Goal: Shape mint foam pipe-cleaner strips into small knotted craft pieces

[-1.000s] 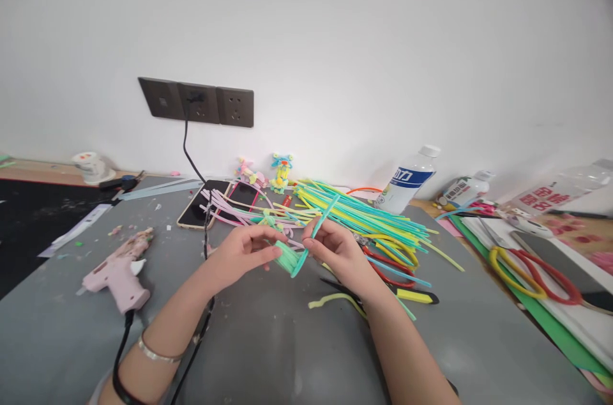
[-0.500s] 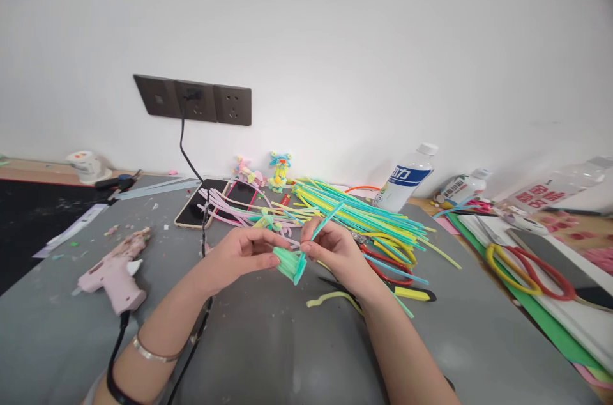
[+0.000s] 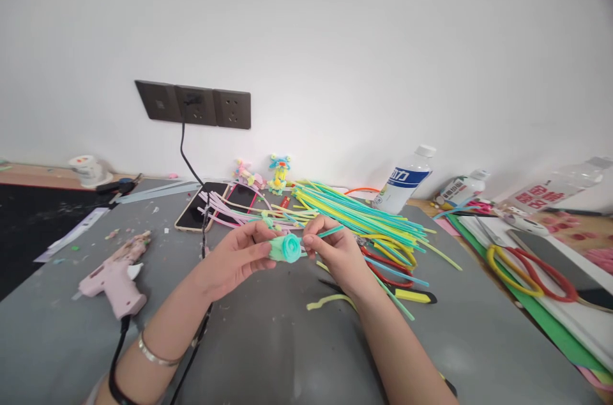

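Note:
My left hand (image 3: 242, 258) grips a mint-green cylinder of coiled pipe cleaner (image 3: 290, 248), its spiral end facing me and to the right. My right hand (image 3: 330, 248) pinches a teal pipe cleaner (image 3: 331, 232) close beside that end; its free tip sticks out past the fingers to the right. Whether this strand joins the coil is hidden by my fingertips. Behind both hands lies a heap of yellow, green and teal pipe cleaners (image 3: 354, 207). Lilac pipe cleaners (image 3: 225, 208) are spread behind my left hand.
A pink glue gun (image 3: 117, 277) lies at left, its cord running toward me. Two phones (image 3: 191, 212) rest behind the hands, near small pipe-cleaner figures (image 3: 279, 174). At right are a utility knife (image 3: 416, 296), a bottle (image 3: 403, 181) and scissors (image 3: 514, 271).
The coiled piece has turned so its spiral end now faces me. The teal strand in my right hand has swung from pointing steeply up to nearly level, toward the right.

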`<control>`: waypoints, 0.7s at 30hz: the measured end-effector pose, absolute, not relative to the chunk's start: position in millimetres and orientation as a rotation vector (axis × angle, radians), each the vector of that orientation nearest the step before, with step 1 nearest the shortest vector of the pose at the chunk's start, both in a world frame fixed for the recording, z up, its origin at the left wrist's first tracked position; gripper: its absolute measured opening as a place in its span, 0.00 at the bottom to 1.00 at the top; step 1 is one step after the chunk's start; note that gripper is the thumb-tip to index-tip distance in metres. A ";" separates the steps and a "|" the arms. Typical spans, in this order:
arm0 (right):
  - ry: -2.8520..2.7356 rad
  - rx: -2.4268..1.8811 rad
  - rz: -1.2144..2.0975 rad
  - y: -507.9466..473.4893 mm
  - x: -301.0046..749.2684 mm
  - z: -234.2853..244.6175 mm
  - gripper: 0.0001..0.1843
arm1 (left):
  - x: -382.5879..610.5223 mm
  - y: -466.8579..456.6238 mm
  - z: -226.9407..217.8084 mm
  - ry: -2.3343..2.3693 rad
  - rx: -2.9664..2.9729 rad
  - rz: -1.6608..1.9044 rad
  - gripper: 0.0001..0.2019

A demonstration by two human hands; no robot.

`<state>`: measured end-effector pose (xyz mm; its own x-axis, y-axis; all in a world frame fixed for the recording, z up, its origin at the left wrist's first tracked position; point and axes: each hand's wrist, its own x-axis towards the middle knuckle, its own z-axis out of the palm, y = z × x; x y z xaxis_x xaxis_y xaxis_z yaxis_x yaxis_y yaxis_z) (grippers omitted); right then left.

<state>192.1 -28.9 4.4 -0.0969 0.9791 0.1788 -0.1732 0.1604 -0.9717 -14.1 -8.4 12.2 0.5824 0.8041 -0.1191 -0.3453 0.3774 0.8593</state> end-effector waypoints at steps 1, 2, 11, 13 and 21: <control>-1.256 -0.911 1.216 -29.0 191.9 4.6 0.18 | -14.1 -8.1 12.1 0.589 0.881 0.800 0.10; -1.275 -0.922 1.197 -29.3 191.5 5.0 0.17 | -14.1 -8.0 12.1 0.589 0.857 0.809 0.10; -1.419 -0.995 0.916 -35.6 184.7 9.2 0.14 | -10.7 -7.0 16.0 0.620 0.714 0.889 0.12; -1.455 -0.992 0.836 -36.0 183.6 8.6 0.13 | -10.2 -5.4 15.2 0.633 0.696 0.896 0.12; -1.602 -0.962 0.687 -37.6 182.0 4.2 0.11 | -9.5 -3.4 9.5 0.672 0.763 0.966 0.15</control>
